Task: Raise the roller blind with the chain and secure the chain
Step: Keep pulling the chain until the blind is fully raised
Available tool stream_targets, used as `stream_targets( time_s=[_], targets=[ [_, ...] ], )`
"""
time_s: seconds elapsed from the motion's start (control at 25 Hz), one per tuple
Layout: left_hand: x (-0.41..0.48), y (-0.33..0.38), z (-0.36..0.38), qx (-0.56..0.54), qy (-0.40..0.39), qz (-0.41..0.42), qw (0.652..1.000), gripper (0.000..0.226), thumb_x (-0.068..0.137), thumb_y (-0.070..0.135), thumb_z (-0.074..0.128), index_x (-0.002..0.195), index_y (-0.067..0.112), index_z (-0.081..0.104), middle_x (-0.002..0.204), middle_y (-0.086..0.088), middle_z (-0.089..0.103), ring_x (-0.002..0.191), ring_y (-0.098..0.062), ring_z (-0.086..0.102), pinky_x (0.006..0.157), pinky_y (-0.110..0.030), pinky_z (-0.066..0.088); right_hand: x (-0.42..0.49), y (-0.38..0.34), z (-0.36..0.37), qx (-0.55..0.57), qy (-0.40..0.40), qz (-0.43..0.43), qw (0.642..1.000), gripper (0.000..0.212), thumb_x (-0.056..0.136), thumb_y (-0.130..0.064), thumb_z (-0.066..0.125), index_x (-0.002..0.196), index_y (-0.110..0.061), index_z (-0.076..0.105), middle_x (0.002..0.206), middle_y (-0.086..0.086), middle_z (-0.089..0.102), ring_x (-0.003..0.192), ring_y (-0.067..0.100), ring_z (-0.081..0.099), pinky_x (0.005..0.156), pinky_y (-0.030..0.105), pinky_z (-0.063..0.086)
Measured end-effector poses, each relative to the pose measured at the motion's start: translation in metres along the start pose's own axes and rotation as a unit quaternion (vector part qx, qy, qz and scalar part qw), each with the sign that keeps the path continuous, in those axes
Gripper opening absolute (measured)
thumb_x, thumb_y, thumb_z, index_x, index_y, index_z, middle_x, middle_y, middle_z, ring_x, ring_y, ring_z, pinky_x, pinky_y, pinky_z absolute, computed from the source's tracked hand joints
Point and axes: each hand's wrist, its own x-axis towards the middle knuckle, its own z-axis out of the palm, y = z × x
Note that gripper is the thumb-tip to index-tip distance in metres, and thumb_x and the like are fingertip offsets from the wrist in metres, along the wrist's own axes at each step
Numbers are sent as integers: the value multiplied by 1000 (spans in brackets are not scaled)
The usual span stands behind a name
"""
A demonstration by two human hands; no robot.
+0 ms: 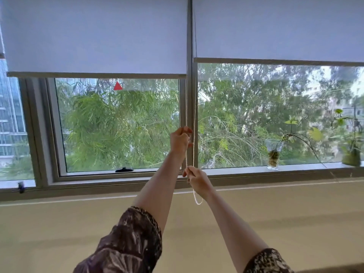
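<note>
On the far left a narrow pane shows a neighbouring building. Next to it the left roller blind (94, 36) hangs partly down over the window, its bottom bar (94, 75) sitting lower than that of the right roller blind (275, 28). A small red triangle (117, 86) shows on the glass just under the left bar, and a dark handle (124, 170) lies at the foot of that pane.

At the centre post, between the two blinds, the white bead chain (194, 123) hangs in two strands down to a loop near the sill. The left hand (180, 139) is raised higher, its grip closed around the left strand. The right hand (197, 179) is lower and nearer, its grip pinched on the chain just above the loop (198, 200). Both forearms reach up from patterned sleeves.

Farther right, a glass vase (273, 154) with a trailing plant stands on the sill (305, 166), and a green pot (351, 157) stands at the right edge.
</note>
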Motion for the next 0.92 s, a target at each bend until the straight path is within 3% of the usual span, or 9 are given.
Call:
stream_targets(
  time_s=[0.08,0.16,0.32,0.44,0.6,0.68,0.76,0.84,0.92],
  targets=[
    [-5,-5,-2,32,14,14,999,32,95,2,44,75,17,64,64,4,53,53,-4,48,47,-18,51,0,-3,-8,57,-41,63,996,29,99,-17,39,91,-5,64,67,11,61,59,23,53,54,32,41],
    [-8,-8,-2,53,12,22,998,29,94,0,43,81,15,65,65,4,54,55,-5,48,51,-20,51,8,-12,-19,107,-46,91,989,26,96,-10,41,102,0,64,82,14,66,74,24,59,66,34,45],
    [-24,-21,-1,70,-16,24,997,37,90,-6,40,70,18,60,67,0,57,62,-13,52,61,-31,48,42,-50,-49,196,44,51,978,22,93,-6,45,101,3,62,90,16,64,80,24,59,75,37,51],
    [-42,-41,-3,79,-20,12,997,37,85,-9,39,68,17,60,59,-1,52,51,-13,43,51,-26,36,66,-85,-63,220,77,4,973,37,102,-23,34,108,2,60,96,20,67,83,26,63,81,41,52],
    [-60,-71,-14,81,-46,-14,996,43,87,-12,37,63,17,57,56,-1,49,49,-12,40,51,-25,32,88,-130,-73,257,97,-30,961,33,102,-24,38,113,0,58,84,10,67,68,19,62,66,33,53],
    [-64,-77,-16,88,-64,-10,994,43,91,-9,38,62,17,56,57,-2,48,49,-11,38,48,-25,28,91,-139,-69,242,122,-26,962,29,101,-22,40,104,-2,61,71,4,57,54,12,49,49,26,41],
    [-64,-74,-20,105,-101,-17,989,42,95,-5,38,64,16,58,54,0,50,46,-9,40,46,-23,30,90,-139,-58,202,161,-45,965,29,101,-19,41,100,-5,66,64,-1,48,50,8,37,43,21,29],
    [-60,-67,-33,110,-159,-57,980,35,98,2,41,75,14,64,54,4,60,45,-6,52,45,-17,40,83,-136,-47,191,161,-73,966,28,100,-17,41,93,-9,67,64,-2,48,51,6,36,43,18,26],
    [-52,-61,-49,137,-194,-94,967,21,99,16,46,100,14,68,78,-1,74,69,-9,68,64,-20,52,76,-133,-39,198,143,-90,966,29,100,-16,41,82,-16,63,62,-3,47,52,6,36,46,21,26]
  ],
)
